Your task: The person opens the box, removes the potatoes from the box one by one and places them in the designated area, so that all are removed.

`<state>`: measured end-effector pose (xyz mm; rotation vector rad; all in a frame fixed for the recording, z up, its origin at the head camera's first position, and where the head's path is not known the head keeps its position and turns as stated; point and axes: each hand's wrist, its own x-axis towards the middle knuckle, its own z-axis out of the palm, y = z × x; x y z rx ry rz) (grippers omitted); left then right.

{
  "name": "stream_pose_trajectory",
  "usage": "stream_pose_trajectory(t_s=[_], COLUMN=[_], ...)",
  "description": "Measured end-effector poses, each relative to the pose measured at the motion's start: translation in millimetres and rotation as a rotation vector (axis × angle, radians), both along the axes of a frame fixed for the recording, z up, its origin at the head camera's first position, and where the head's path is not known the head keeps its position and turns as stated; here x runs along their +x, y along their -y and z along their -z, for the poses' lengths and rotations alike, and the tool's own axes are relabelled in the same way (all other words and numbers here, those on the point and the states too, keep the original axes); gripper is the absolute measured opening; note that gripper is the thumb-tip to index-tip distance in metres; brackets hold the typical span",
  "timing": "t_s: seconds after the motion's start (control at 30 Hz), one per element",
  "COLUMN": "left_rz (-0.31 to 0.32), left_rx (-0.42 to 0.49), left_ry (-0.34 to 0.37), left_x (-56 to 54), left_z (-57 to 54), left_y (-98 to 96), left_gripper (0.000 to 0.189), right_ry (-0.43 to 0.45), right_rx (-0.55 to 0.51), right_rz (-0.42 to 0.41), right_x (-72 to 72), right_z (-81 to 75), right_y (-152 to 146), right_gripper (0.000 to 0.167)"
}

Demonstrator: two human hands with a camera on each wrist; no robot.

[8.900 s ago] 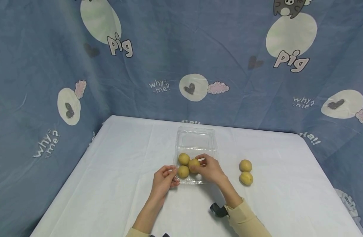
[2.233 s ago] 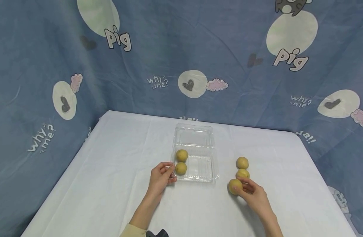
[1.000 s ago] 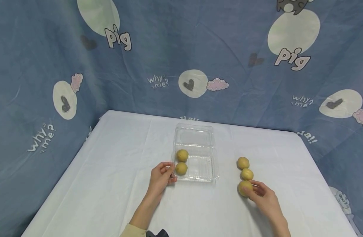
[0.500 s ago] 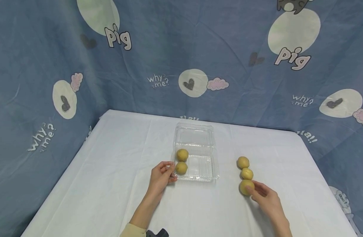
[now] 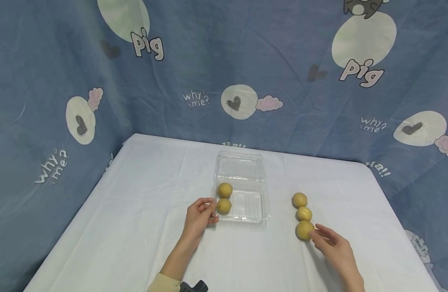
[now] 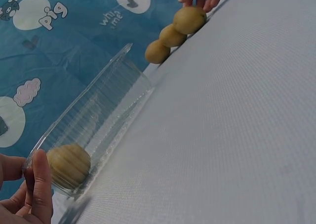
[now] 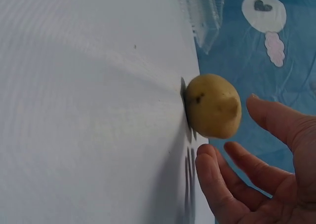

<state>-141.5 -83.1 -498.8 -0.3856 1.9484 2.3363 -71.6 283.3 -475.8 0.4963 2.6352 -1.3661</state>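
Observation:
My left hand (image 5: 198, 217) pinches the left rim of a clear plastic clamshell box (image 5: 250, 205) between thumb and fingers; the left wrist view shows the thumb (image 6: 42, 184) over that rim. The box lies with its lid folded back, and two round yellow fruits (image 5: 224, 206) sit along its left side. To the right, three more stand in a row on the cloth. The nearest of these yellow fruits (image 7: 213, 106) has small dark spots. Around it my right hand (image 5: 333, 245) has its fingers spread, with a gap between fingertips and fruit in the right wrist view.
A white cloth (image 5: 136, 227) covers the table. Behind and to the sides hangs a blue patterned curtain (image 5: 173, 77). The box's raised lid (image 5: 240, 166) lies toward the table's far edge.
A third fruit has gone from the box to the near end of the row, carried by my right hand. That hand has just let go and drawn slightly right. My left hand keeps its hold.

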Motion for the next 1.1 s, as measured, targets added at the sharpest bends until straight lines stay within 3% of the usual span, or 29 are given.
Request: stream_pose_trajectory(t_s=[0.37, 0.5, 0.7, 1.1], left_rz=[0.0, -0.001, -0.001, 0.007], left_rx=[-0.004, -0.004, -0.011, 0.005], left_ry=[-0.004, -0.002, -0.003, -0.004], left_x=[-0.2, 0.0, 0.4, 0.5], left_z=[-1.2, -0.8, -0.4, 0.1], left_y=[-0.1, -0.2, -0.2, 0.6], left_gripper=[0.023, 0.023, 0.023, 0.024], right_ry=[0.072, 0.059, -0.002, 0.003], right_rx=[0.021, 0.006, -0.156, -0.214], right_rz=[0.08, 0.042, -0.047, -0.167], right_x=[7.5, 10.0, 13.3, 9.0], right_z=[-3.6, -5.1, -9.2, -20.1], right_y=[-4.3, -0.1, 13.0, 27.0], right_gripper=[0.066, 0.052, 0.034, 0.04])
